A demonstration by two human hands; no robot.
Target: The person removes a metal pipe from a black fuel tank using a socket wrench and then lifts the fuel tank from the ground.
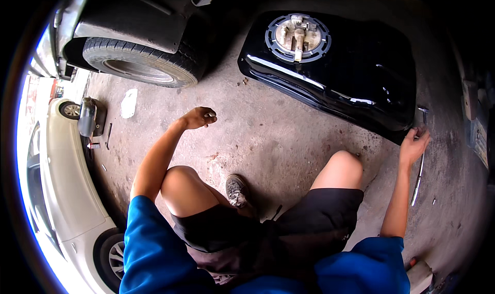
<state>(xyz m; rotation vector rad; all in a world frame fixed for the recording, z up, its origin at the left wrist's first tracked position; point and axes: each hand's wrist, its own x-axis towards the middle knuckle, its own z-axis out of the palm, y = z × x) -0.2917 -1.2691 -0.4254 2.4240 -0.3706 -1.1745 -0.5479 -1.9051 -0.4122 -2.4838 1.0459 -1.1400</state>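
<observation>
My left hand (198, 118) hovers over the concrete left of centre, fingers curled. A small pale object shows at its fingertips, too small to name. Out to the right, my right hand (414, 145) has its fingers closed around a long, thin metal socket wrench (418, 178), whose head sticks out beyond the fingers. Those fingers are also right by the near right corner of a glossy black fuel tank (356, 62); whether they touch it I cannot tell. On the tank's top sits a round, dirty pale pump flange (298, 38) inside a notched grey lock ring (269, 38).
A raised vehicle's wheel (139, 62) is at the upper left. A pale car (72, 175) stands at far left, near a dark container (93, 116) and a white scrap (129, 103). A small metal piece (433, 201) lies at right. My shoe (236, 190) is between my knees.
</observation>
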